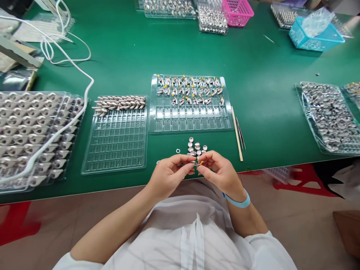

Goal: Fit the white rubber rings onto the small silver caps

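Note:
At the front edge of the table, my left hand (168, 175) pinches a small silvery metal part (194, 163) between thumb and fingers. Close against it, my right hand (221, 173) is closed on a small piece with a yellow tip (201, 163). The fingers hide most of both pieces, and whether they are joined I cannot tell. Just beyond my fingertips lies a loose group of small round metal caps (190, 144). A small white ring (178, 150) sits to their left. Behind them, a clear tray (191, 118) holds rows of metal parts with yellow bits.
Left of that tray is another clear tray (118, 146) with metal parts along its far rows. Stacked trays (33, 135) and a white cable (75, 116) lie farther left. A wooden stick (237, 135) and tweezers (240, 134) lie right. Pink (239, 17) and blue baskets (312, 39) stand behind.

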Demonstrator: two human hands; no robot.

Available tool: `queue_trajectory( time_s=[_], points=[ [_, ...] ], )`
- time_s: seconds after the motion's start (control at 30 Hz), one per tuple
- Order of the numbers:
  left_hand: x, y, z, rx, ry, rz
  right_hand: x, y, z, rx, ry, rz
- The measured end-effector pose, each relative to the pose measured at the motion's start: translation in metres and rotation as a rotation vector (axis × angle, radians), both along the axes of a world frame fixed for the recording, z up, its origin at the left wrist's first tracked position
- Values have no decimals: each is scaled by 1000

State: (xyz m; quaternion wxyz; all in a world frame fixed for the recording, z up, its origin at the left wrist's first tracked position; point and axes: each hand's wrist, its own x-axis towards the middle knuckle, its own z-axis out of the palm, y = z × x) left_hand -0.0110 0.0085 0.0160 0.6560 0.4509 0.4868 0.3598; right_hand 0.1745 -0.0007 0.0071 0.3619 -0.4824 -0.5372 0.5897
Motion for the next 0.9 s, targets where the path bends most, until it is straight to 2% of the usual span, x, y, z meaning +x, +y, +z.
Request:
queue_trajectory(
  time_s=[0.17,0.3,0.7,0.9],
  points=[
    [4,5,1,-106,6,-29,1,-4,-8,-21,23,-102],
    [8,7,0,-153,14,-54,1,-4,-9,-29,2,-106],
    [9,5,-6,-116,87,-52,0,-2,-12,-5,40,-80],
    [5,1,-2,-121,102,-22,-2,-5,-9,5,56,-61]
  ],
)
